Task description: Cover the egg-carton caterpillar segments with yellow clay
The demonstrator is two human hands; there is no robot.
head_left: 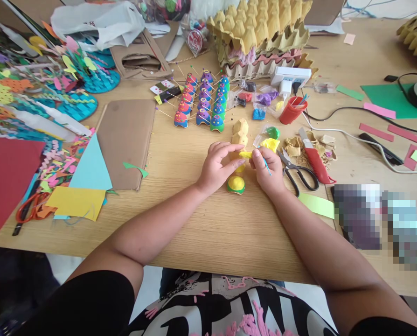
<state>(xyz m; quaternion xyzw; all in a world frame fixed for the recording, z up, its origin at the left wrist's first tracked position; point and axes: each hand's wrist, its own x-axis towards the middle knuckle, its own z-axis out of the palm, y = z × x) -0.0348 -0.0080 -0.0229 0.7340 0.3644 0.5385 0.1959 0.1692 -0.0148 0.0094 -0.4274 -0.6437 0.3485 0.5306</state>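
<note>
Fingers and thumb of my left hand [219, 163] pinch one end of a flattened piece of yellow clay [245, 154]. My right hand [268, 169] is curled around a thin blue stick [267, 166], its fingertips touching the clay's other end. Under and between the hands stands an egg-carton strip. Its far cups [240, 132] are bare and cream-coloured; the nearest cup [236, 183] has yellow clay on top and green round the base. The middle of the strip is partly hidden by my hands. Just beyond my right hand lies a yellow clay lump [270, 144] beside green clay [273, 132].
Three rows of painted carton caterpillars [203, 100] stand further back. To the right are black-handled scissors [301, 172], a red-handled knife [315, 158], carton scraps and a red cup [293, 110]. Cardboard [124, 144] and coloured paper lie left; egg trays [260, 28] are stacked behind.
</note>
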